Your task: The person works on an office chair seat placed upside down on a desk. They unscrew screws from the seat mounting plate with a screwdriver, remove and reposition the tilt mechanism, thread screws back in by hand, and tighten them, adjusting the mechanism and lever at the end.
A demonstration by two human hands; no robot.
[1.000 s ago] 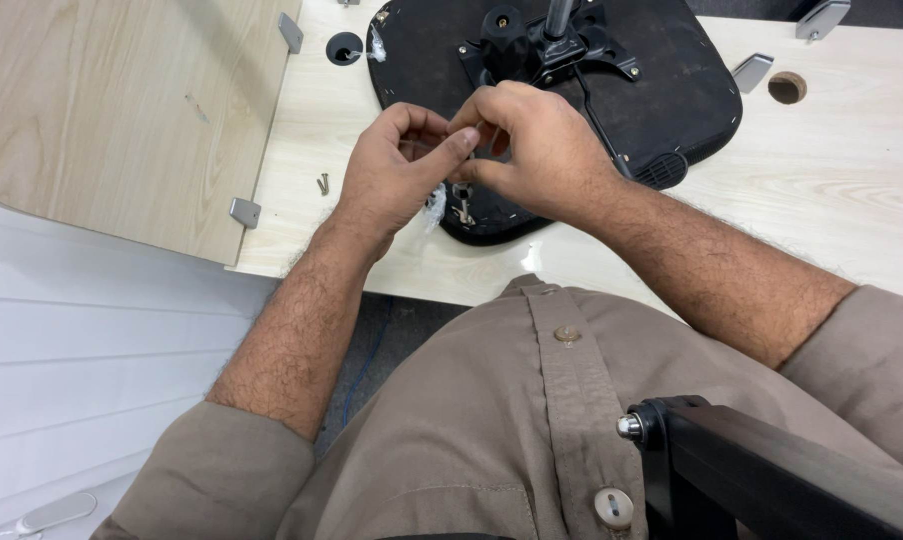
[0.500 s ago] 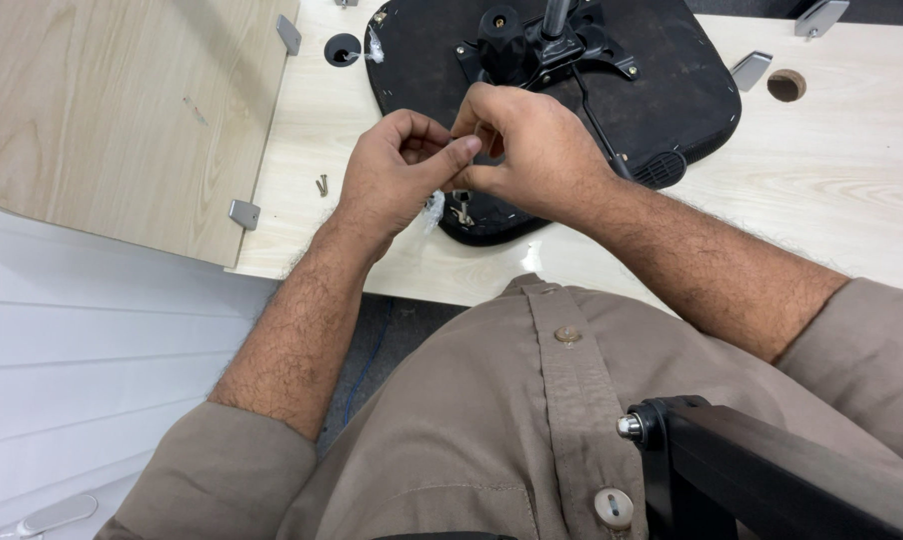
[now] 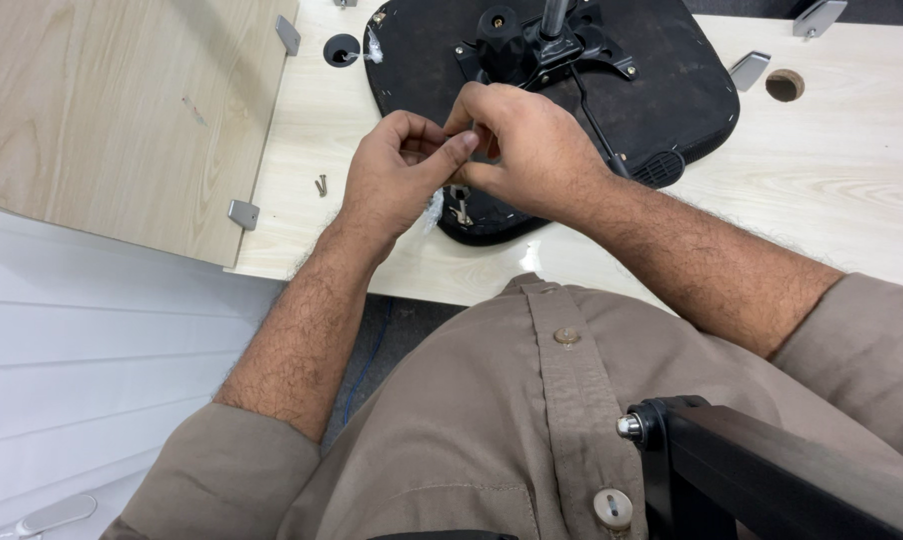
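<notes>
Head view, 1 frame. Both hands meet over the near edge of an upturned black seat pan, which lies underside-up on the surface.

Left hand: fingers curled, thumb and forefinger pinched toward the right hand. Right hand: closed, fingertips pressed against the left thumb. A small item sits between the 2 pinches, but it is almost fully covered (kind and long axis cannot be read). Both hands grip it at the same spot, so neither is nearer; it lies directly in front of the chest, just above the seat's near rim.

Directly under the hands, on the black underside: a few small metal screws and a scrap of clear plastic wrap just beside them. 2 more loose screws lie on the bare wood left of the left wrist, well apart from the seat.

Farther along the seat: black tilt mechanism with a metal post rising out of frame.

Surface: pale wood-grain, with a round cable hole at right and another at left. A wood-grain panel with grey metal brackets stands on the left; white panelling below it. A black chair part is at the person's lap.
</notes>
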